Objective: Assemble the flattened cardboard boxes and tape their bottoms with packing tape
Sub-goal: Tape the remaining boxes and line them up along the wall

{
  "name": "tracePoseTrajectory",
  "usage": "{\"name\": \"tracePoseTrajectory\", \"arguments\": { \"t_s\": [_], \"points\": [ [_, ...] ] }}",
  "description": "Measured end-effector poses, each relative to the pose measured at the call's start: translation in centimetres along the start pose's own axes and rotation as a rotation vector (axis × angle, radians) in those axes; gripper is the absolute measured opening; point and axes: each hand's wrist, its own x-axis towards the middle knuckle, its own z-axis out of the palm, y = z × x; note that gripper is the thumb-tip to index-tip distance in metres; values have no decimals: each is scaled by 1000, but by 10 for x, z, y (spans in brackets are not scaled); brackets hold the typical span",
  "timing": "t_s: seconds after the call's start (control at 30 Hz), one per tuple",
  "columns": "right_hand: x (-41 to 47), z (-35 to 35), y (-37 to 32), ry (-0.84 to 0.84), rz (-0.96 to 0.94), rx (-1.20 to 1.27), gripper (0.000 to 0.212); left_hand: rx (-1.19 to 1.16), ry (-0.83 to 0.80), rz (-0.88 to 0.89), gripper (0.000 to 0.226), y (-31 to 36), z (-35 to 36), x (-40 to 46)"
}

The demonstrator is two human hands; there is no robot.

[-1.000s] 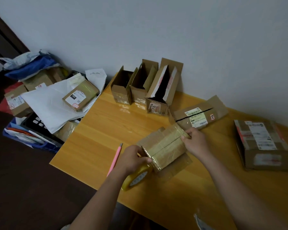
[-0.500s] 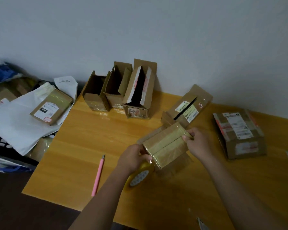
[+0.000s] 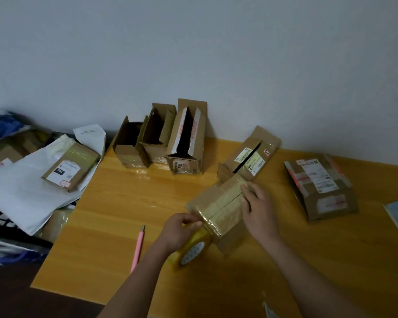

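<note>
Cardboard box (image 3: 218, 208) lies bottom-up at mid-table, its long axis running from near-left to far-right. My right hand (image 3: 257, 208) presses flat, fingers straight, on its taped seam; my left hand (image 3: 177, 230) grips the tape roll (image 3: 192, 250) at its near end. Bare table (image 3: 129, 203) stretches left; the pink knife (image 3: 138, 247) lies near the front edge.

box in work (image 3: 218, 203): brown cardboard, bottom up, flaps closed, glossy tape over the seam, tilted on the worktop (image 3: 124, 203) | tape roll (image 3: 191, 251): yellowish, on edge at the box's near end | three assembled boxes (image 3: 161, 138): upright, open-topped, in a row by the wall
</note>
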Motion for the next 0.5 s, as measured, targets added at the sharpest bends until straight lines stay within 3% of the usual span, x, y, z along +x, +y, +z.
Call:
{"name": "tracePoseTrajectory", "arguments": {
  "t_s": [0.27, 0.5],
  "points": [
    [-5, -3, -4, -275, 55, -179, 88, -143, -155, -120, 34, -8, -11, -9],
    [8, -8, 4, -311, 35, -61, 95, -58, -106, -164, 33, -9, 1, -5]
  ]
}}
